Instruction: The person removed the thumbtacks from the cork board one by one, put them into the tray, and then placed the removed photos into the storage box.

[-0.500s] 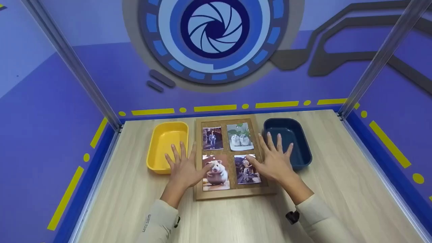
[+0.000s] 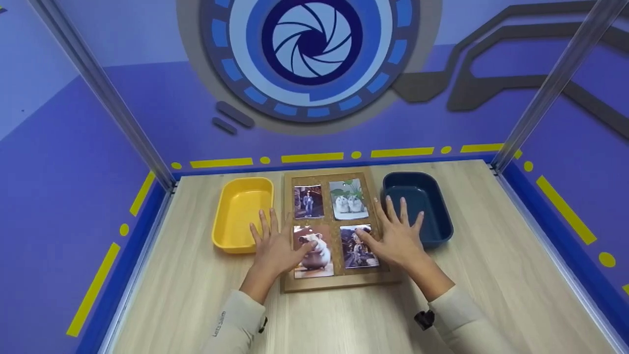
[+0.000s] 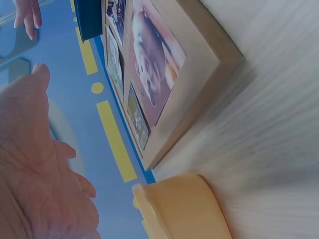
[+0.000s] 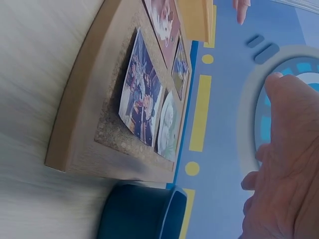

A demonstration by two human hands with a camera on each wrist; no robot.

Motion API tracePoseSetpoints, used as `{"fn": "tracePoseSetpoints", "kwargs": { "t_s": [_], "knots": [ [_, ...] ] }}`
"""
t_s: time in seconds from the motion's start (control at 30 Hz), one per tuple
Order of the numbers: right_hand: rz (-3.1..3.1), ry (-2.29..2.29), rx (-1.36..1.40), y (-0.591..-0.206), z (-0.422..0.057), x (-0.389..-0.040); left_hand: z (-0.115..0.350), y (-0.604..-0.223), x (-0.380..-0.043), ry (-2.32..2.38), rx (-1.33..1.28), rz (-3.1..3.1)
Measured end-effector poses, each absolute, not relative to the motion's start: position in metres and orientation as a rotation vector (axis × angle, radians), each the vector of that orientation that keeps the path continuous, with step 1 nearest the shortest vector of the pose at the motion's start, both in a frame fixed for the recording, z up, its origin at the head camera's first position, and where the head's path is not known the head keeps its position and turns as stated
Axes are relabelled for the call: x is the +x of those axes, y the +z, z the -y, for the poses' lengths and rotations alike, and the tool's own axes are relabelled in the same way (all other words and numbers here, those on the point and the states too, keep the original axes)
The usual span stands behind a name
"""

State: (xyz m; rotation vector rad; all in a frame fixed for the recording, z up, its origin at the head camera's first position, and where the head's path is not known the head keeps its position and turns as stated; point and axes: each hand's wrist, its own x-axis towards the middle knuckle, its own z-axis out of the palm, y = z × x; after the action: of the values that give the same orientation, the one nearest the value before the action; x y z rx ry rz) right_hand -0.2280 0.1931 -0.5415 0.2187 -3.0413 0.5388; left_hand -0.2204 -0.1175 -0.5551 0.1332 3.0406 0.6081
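A wood-framed cork board (image 2: 339,282) lies on the table with several photos on it. The lower left photo shows a hamster (image 2: 314,263); the lower right one, a figure (image 2: 361,253). Above them are a photo of a person in blue (image 2: 308,202) and one of two small animals (image 2: 350,201). My left hand (image 2: 276,250), fingers spread, hovers over the board's left edge, its thumb overlapping the hamster photo. Likewise spread, my right hand (image 2: 399,238) hovers over the right edge, thumb overlapping the figure photo. Both wrist views show the hands raised above the board, holding nothing.
A yellow tray (image 2: 231,216) stands left of the board and a dark blue tray (image 2: 435,216) right of it. Purple printed walls (image 2: 314,140) and metal posts (image 2: 118,105) bound the wooden table (image 2: 162,290) behind and at the sides.
My left hand has shifted slightly right, toward the board. The right hand has barely moved, and the board, photos and trays stay in place.
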Motion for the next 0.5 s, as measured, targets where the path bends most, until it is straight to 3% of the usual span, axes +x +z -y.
{"fn": "tracePoseSetpoints", "kwargs": {
  "t_s": [0.5],
  "knots": [
    [3.047,0.607,0.304,-0.557,-0.181,-0.222,0.080,-0.573,-0.216,0.733,0.253,-2.943]
  ]
}}
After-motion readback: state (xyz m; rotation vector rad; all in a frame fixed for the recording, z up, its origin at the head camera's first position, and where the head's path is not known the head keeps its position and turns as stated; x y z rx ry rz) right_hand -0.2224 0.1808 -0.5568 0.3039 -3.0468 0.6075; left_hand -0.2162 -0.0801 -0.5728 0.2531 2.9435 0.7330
